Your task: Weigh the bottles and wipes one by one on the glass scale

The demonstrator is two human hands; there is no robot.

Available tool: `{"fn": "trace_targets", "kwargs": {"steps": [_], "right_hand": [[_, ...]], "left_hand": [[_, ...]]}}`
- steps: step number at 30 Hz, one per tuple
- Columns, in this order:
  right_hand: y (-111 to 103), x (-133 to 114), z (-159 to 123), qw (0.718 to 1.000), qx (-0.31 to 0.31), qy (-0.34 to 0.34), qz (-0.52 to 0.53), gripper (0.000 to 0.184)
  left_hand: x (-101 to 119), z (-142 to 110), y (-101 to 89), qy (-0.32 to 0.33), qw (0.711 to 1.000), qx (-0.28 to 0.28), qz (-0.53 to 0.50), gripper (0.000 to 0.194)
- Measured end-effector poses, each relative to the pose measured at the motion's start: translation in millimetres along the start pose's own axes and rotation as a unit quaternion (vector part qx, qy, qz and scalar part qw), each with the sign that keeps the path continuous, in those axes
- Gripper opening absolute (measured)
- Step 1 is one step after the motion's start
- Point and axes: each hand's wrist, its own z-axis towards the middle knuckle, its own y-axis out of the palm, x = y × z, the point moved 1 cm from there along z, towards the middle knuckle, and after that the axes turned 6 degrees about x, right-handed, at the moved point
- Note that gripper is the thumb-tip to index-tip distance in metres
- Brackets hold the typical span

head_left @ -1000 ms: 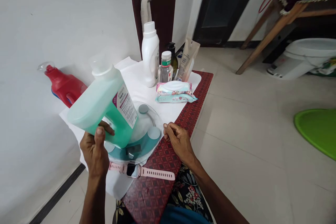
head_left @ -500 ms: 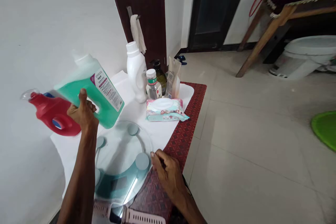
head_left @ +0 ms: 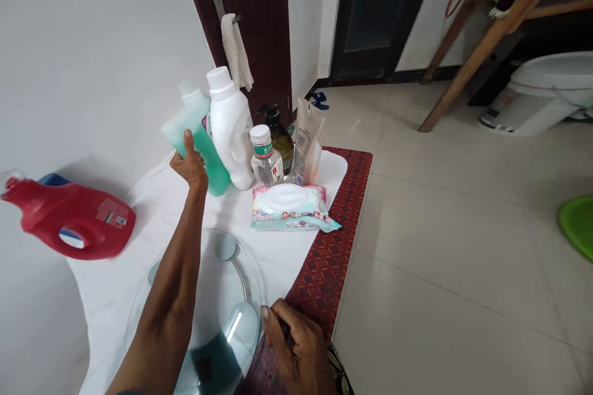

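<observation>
My left hand (head_left: 189,162) is wrapped round the handle of a jug of green liquid (head_left: 216,163), which stands slightly tilted beside a white detergent bottle (head_left: 230,126). Whether its base rests on the white cloth I cannot tell. Below my left forearm lies a round glass bathroom scale (head_left: 208,315), partly covered by the arm. By the scale's right edge is my right hand (head_left: 299,345), fingers curled with thumb against forefinger; what they hold, if anything, is hidden. A red detergent bottle (head_left: 88,216) leans at the left, with something blue behind it.
A clear bottle with a white cap (head_left: 267,163), a dark pump bottle (head_left: 280,142), a beige tube (head_left: 307,148) and a wipes pack (head_left: 290,207) stand close together on the right. The red patterned table edge (head_left: 333,241) drops to the tiled floor.
My left hand has carried the green jug to the right and away from me, from beside the red bottle to the white bottle. The right hand stays by the scale's edge.
</observation>
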Motion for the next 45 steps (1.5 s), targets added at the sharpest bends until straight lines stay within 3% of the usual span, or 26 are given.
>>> {"fn": "trace_targets", "kwargs": {"steps": [4,8,10,12,15,17,19,20,22,24,26,29,32,36,41,45], "right_hand": [[-2.2,-3.8,0.0,1.000,0.001,0.002,-0.024,0.051],[-7.8,-3.2,-3.6,0.999,0.011,0.008,-0.040,0.054],[-10.7,-0.6,-3.3,0.999,0.008,0.016,-0.051,0.056],[-12.9,2.1,-1.8,0.997,0.002,0.024,-0.071,0.057],[-14.3,3.3,-0.1,0.994,-0.016,0.028,-0.105,0.060],[-13.9,2.3,0.0,0.992,-0.016,0.037,-0.122,0.061],[-12.5,1.1,-0.4,0.991,-0.003,0.044,-0.127,0.062],[-11.6,0.7,-0.5,0.991,0.004,0.046,-0.125,0.061],[-9.7,0.4,-0.5,0.992,0.012,0.045,-0.117,0.061],[-8.4,0.2,0.1,0.992,0.014,0.047,-0.113,0.060],[-7.4,-0.6,1.0,0.993,0.009,0.050,-0.110,0.060],[-5.9,-3.8,2.6,0.993,0.001,0.056,-0.104,0.062],[-4.0,-7.9,3.9,0.995,0.006,0.045,-0.087,0.063],[-2.3,-10.5,4.5,0.997,0.009,0.036,-0.067,0.061],[-1.0,-9.3,3.9,0.998,0.005,0.043,-0.054,0.059],[1.1,-8.0,3.3,0.999,0.006,0.029,-0.035,0.057]], "left_hand": [[-12.6,2.1,-8.3,0.025,0.998,-0.024,0.052,0.060],[-7.7,11.4,-50.8,0.088,0.976,-0.118,0.161,0.050],[4.8,19.1,-87.8,0.122,0.962,-0.126,0.211,0.042],[25.0,29.5,-133.5,0.175,0.946,-0.095,0.256,0.041],[62.9,52.6,-210.3,0.290,0.898,0.021,0.329,0.047],[82.3,72.4,-259.5,0.335,0.861,0.118,0.365,0.053],[89.4,91.8,-300.1,0.300,0.847,0.191,0.394,0.060],[87.7,99.9,-315.6,0.252,0.856,0.202,0.402,0.058],[76.3,111.3,-335.6,0.130,0.894,0.163,0.396,0.048],[60.7,116.0,-341.5,0.047,0.930,0.098,0.350,0.044],[48.4,116.6,-338.2,0.031,0.954,0.078,0.287,0.051],[41.6,113.3,-327.2,0.038,0.968,0.119,0.220,0.059],[49.2,103.3,-319.6,0.053,0.963,0.165,0.207,0.060],[78.1,76.6,-319.0,0.061,0.964,0.166,0.201,0.061],[138.2,29.7,-314.5,0.063,0.979,0.133,0.144,0.068],[179.1,-16.6,-303.1,0.027,0.991,0.081,0.104,0.073]]}}
